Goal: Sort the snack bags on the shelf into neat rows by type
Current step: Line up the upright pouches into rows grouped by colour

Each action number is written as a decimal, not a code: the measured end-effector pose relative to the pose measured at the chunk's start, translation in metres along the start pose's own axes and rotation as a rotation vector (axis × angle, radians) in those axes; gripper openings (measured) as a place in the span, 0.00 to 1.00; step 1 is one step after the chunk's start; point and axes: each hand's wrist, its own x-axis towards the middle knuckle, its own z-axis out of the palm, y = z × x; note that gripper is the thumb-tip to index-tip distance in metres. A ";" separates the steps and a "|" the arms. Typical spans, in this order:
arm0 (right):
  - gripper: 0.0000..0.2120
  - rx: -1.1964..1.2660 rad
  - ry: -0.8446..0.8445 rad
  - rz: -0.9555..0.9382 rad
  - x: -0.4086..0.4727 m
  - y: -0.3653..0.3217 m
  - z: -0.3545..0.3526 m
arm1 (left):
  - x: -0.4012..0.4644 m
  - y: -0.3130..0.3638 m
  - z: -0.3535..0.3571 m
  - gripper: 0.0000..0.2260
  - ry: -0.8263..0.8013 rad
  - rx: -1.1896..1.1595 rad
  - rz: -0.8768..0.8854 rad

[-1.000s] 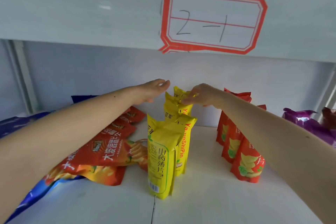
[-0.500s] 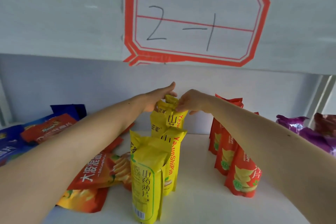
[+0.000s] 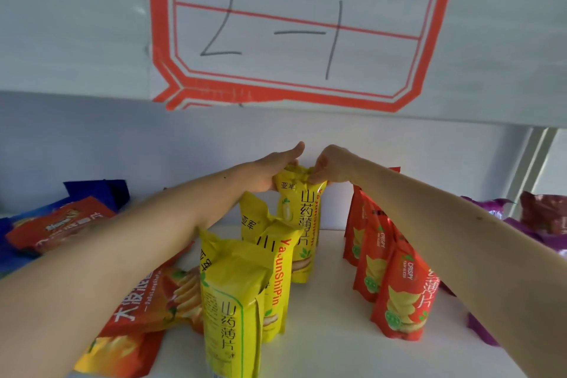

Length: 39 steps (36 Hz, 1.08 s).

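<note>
Three yellow yam-chip bags stand upright in a row running from front to back on the white shelf [image 3: 331,337]. The rearmost yellow bag [image 3: 302,221] is held at its top by both hands. My left hand [image 3: 276,167] grips its top left edge, thumb stretched toward the back wall. My right hand [image 3: 329,164] pinches its crumpled top right corner. The middle yellow bag [image 3: 276,258] and the front yellow bag [image 3: 233,310] stand free. To the right stands a row of red yam-chip bags [image 3: 399,294], partly behind my right forearm.
Large orange-red chip bags [image 3: 147,316] lie flat on the left under my left arm, with blue bags [image 3: 98,192] behind them. Purple bags [image 3: 491,209] sit at the far right. The upper shelf's edge carries a red-framed label [image 3: 294,27] reading 2-1.
The camera has moved in closer and lower. My left hand, which hovered open beside the rear yellow bag, now grips its top. My right hand keeps its pinch on that bag.
</note>
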 end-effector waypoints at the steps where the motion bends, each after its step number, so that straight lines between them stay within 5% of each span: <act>1: 0.12 -0.012 -0.001 0.003 0.000 0.001 0.000 | 0.002 -0.001 0.001 0.25 0.007 0.010 0.011; 9: 0.09 0.115 -0.145 0.019 0.003 0.012 -0.002 | 0.002 0.002 -0.002 0.31 -0.021 0.124 0.008; 23: 0.04 -0.018 0.024 -0.097 -0.003 0.024 -0.003 | 0.003 0.003 0.000 0.33 0.023 0.240 0.015; 39: 0.20 -0.226 -0.108 -0.123 -0.013 0.018 -0.006 | 0.001 0.001 -0.003 0.39 0.047 0.240 -0.001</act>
